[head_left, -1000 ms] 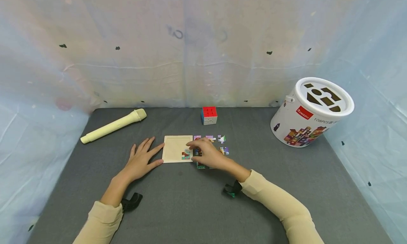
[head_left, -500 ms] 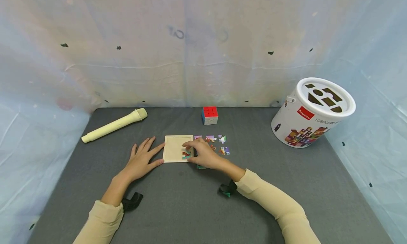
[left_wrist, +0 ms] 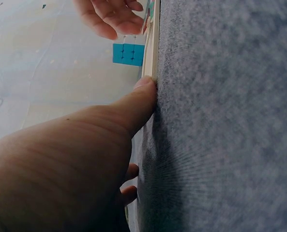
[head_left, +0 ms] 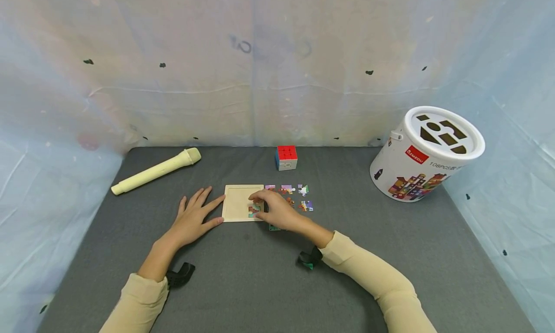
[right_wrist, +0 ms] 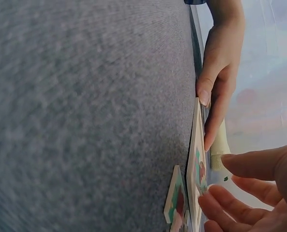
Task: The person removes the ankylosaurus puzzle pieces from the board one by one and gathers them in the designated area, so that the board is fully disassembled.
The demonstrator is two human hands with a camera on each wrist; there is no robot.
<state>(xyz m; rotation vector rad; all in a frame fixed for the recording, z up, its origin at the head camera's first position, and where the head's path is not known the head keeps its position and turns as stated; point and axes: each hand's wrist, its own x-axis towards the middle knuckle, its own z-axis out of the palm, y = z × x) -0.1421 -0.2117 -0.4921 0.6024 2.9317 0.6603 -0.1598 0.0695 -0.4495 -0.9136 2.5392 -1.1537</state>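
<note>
A shallow wooden puzzle tray lies flat on the grey table. In its lower right corner is a jigsaw puzzle piece with teal and brown print, partly covered by fingers. My right hand is bent over that corner, thumb and fingers at the piece, the index finger raised; in the right wrist view the fingertips meet the piece's edge. My left hand lies flat with fingers spread, thumb and index finger touching the tray's left edge. In the left wrist view its thumb presses the tray's edge.
Several loose puzzle pieces lie right of the tray, some hidden under the right hand. Behind stands a Rubik's cube. A pale yellow microphone-shaped object lies at the back left, and a white bucket with a shape-sorter lid stands at right.
My right hand has moved slightly left over the tray's corner, then stays nearly still with small finger movements at the piece. The left hand keeps its place.
</note>
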